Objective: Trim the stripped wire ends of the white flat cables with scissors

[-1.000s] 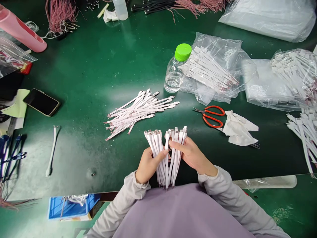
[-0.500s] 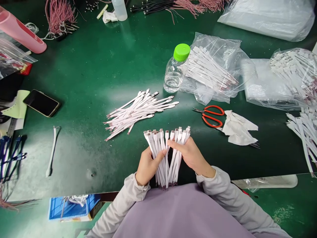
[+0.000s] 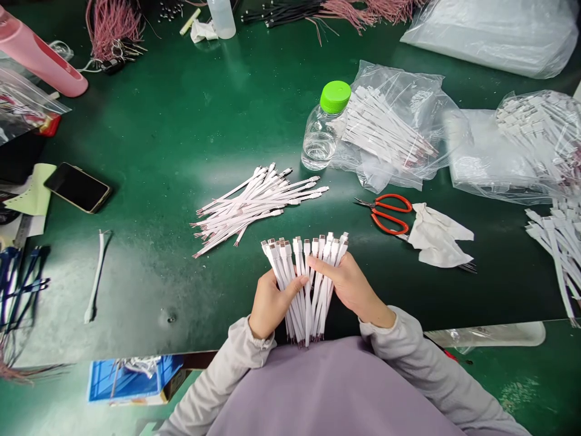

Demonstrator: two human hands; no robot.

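At the table's front edge, a fanned bunch of short white USB cables [image 3: 290, 303] is held upright, metal plugs on top and bare reddish wire ends at the bottom. My left hand [image 3: 271, 306] is closed round the left part of the bunch, its thumb across the front. My right hand [image 3: 356, 284] grips the right part, thumb laid over a cable near the middle. The fingers behind the cables are hidden. Just beyond my hands lies a loose pile of similar white cables [image 3: 258, 206] on the green table [image 3: 190, 133].
Red-handled scissors [image 3: 390, 212] and a crumpled white cloth [image 3: 438, 233] lie to the right. Behind them stand a green-capped bottle [image 3: 320, 136] and clear bags of cables [image 3: 381, 121]. A phone [image 3: 77, 188] and a single white cable [image 3: 96, 275] lie left. A blue bin [image 3: 102, 381] sits below.
The cables between my hands have shifted slightly: one or more near the middle now stand closer to the right group. Both hands stay nearly in place. The view has shifted a little.
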